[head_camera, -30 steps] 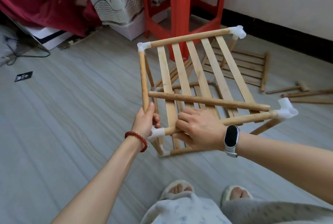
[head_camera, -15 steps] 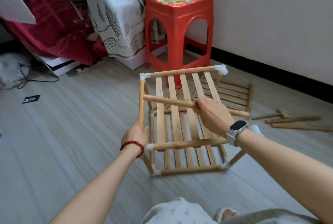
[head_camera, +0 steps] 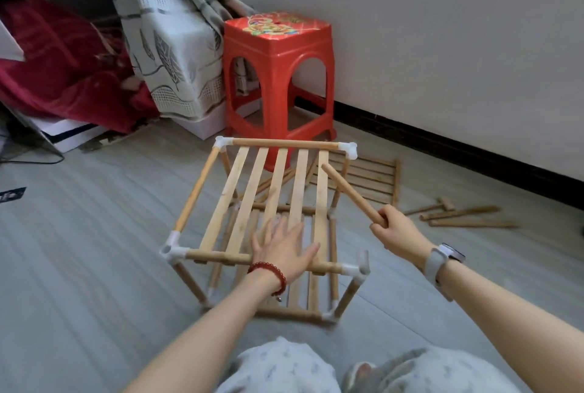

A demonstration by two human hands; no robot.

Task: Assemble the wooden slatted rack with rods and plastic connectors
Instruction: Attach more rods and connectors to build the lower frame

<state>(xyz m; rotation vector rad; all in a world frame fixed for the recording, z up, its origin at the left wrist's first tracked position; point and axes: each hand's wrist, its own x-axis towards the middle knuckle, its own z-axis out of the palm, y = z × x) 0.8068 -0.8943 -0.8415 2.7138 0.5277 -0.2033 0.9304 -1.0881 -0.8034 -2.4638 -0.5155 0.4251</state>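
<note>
The wooden slatted rack stands on the floor as a two-tier frame with white plastic connectors at its corners. Its top right side has no rod between the far right connector and the near right connector. My left hand lies flat with spread fingers on the top slats near the front rod. My right hand grips one end of a loose wooden rod, which slants up and away over the rack's right side.
A red plastic stool stands just behind the rack against the wall. Another slatted panel lies on the floor at the right, with a small wooden mallet and loose rods beyond it. A curtain and red bedding are at the left.
My right hand lifted the loose rod off the top slats and swung it to the rack's right side. My left hand left the front left corner and now lies flat on the slats.
</note>
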